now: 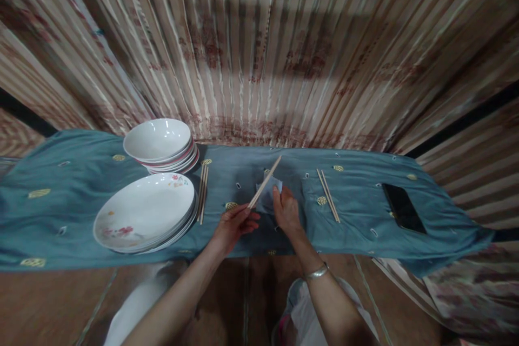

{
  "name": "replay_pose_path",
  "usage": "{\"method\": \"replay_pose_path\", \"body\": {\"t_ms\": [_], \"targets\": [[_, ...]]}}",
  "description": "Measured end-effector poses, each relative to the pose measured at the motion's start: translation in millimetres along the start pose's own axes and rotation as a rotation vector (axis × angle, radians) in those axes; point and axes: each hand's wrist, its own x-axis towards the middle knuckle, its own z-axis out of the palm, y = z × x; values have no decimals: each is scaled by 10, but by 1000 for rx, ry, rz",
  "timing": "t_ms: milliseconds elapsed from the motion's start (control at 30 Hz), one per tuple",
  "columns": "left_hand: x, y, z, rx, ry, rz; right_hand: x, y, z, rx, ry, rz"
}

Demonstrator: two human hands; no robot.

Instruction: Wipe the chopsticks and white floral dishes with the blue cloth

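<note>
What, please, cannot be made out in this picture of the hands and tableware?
All in the head view:
- Exact count of chopsticks in the left hand: they overlap.
- Most fingertips of the right hand: hidden by the hand and cloth.
- Lower plates' faces: covered by the top plate.
- Lower bowls' insides: covered by the top bowl.
- Fine print on the curtain: small, blurred.

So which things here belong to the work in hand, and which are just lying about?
Likely in the work:
held chopsticks, left hand
pale cloth, right hand
perhaps loose chopsticks

Seemingly lying about:
stacked plates
stacked bowls
black phone
</note>
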Motion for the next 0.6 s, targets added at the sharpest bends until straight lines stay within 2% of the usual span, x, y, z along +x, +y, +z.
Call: {"method": "replay_pose_path", "body": {"t_ms": [100, 200, 300, 400, 467, 600], "targets": [[11, -44, 25, -20, 9, -27, 29, -9, -24, -84, -15, -14], [26, -52, 39, -50, 33, -26, 48, -28, -18, 14, -50, 113], [42, -36, 49, -69, 52, -24, 42, -98, 41, 348, -98, 315], [58, -14, 48, -82, 80, -25, 33, -198, 103, 844, -248, 513], [67, 3, 37, -85, 105, -11, 31, -254, 111, 1094, -357, 588], [85, 15, -7, -39, 107, 36, 10, -291, 71, 1289, -459, 633]]}}
